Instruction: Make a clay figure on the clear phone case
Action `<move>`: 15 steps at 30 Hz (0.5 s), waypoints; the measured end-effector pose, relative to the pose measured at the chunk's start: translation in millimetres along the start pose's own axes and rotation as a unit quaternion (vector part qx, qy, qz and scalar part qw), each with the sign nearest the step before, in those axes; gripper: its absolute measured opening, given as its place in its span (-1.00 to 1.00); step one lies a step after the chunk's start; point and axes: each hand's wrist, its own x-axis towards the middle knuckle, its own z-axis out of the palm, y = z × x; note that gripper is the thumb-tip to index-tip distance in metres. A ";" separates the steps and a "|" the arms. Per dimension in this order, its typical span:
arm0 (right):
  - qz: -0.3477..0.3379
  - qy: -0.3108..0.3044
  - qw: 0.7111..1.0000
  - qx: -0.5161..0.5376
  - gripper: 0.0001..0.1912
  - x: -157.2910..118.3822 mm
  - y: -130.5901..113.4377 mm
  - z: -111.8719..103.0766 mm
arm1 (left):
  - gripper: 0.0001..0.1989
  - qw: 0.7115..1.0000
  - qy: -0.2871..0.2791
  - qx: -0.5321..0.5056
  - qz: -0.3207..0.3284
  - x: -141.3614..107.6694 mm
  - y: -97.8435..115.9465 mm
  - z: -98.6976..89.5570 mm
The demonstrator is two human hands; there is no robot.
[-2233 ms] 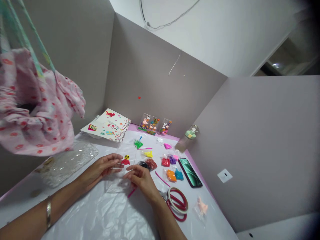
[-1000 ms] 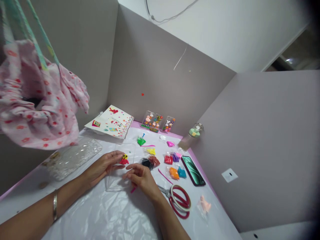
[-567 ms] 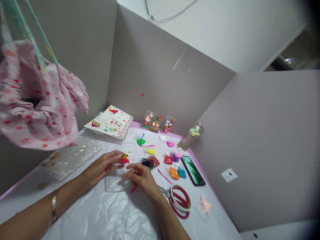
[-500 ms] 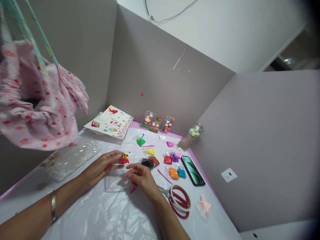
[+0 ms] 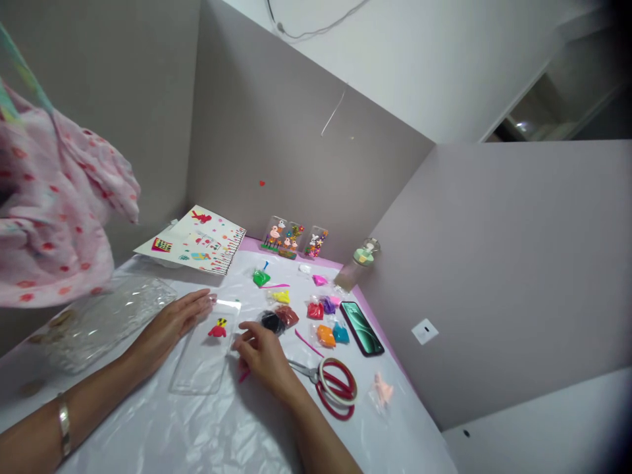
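Note:
A clear phone case [image 5: 200, 370] lies flat in front of me. On it sits a small clay figure [image 5: 217, 331] with a red body and a yellow and black head. My left hand [image 5: 180, 319] rests along the upper left edge of the case, open, fingers stretched out. At the right edge of the case is my right hand [image 5: 259, 352], its fingers loosely bent and apart, with nothing visible in them. A pink stick [image 5: 244, 375] pokes out from under that hand, mostly hidden.
Red-handled scissors [image 5: 336, 388] and a phone [image 5: 362, 329] lie to the right. Several bags of coloured clay, including an orange one [image 5: 326, 336], spread behind. A bottle [image 5: 355, 266], decorated cases [image 5: 274, 234], a drawn-on card [image 5: 197, 243] and a clear plastic tray [image 5: 113, 316] stand around.
The view has swung right. The phone case has shifted left and turned slightly, now flat and uncovered. My left fingers moved off the clay figure to the case's edge.

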 end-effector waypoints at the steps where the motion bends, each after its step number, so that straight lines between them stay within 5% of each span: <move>1: -0.012 0.016 0.999 -0.025 -0.71 -1.5 -1.6 -0.8 | -0.36 1.000 0.007 0.004 -0.001 0.2 -0.1 0.1; 4: -0.041 0.057 0.994 -0.085 -0.89 -3.5 -5.4 -3.8 | -0.39 1.000 0.025 0.017 0.008 1.4 0.2 -0.9; 9: -0.062 0.095 0.988 -0.107 -0.81 -2.9 -18.6 -9.8 | -0.44 0.997 0.041 0.050 0.040 2.5 2.0 -4.4; 15: -0.152 0.049 0.986 -0.055 -0.72 -49.2 -87.4 -8.5 | -0.50 0.987 0.068 0.106 0.097 5.1 2.0 -6.7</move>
